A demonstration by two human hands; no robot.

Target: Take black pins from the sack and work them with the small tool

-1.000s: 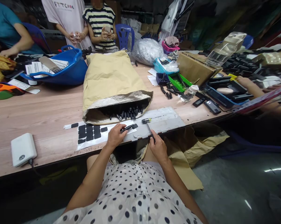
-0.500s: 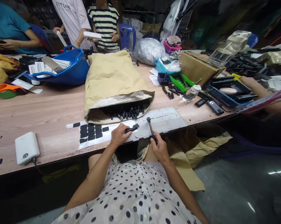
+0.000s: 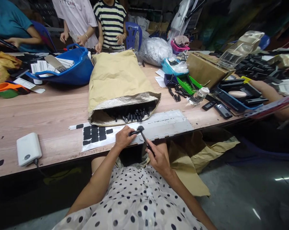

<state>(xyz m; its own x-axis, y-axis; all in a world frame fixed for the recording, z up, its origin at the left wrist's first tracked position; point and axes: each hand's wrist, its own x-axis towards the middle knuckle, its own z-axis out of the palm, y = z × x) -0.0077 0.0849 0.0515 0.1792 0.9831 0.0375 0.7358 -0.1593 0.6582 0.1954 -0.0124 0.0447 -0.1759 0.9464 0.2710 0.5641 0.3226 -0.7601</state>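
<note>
My left hand (image 3: 123, 138) pinches a small black part (image 3: 135, 132) against the grey metal plate (image 3: 168, 125) at the table's near edge. My right hand (image 3: 159, 158) grips the handle of a small hammer (image 3: 143, 135). The hammer head rests right on the black part's tip. A white sheet with black adhesive pads (image 3: 94, 134) lies just left of my left hand. Behind my hands, an open brown paper sack (image 3: 118, 83) lies on its side with several black parts (image 3: 132, 114) showing in its mouth.
A white power bank (image 3: 28, 148) sits at the near left edge. A blue basket (image 3: 74, 67) with papers stands at the back left. Green and blue trays (image 3: 185, 82), a water bottle (image 3: 197, 95) and black parts crowd the right. Other people stand or sit around the table.
The hammer swung left and down from above the metal plate onto the black part in my left hand. The people at the back lowered what they held.
</note>
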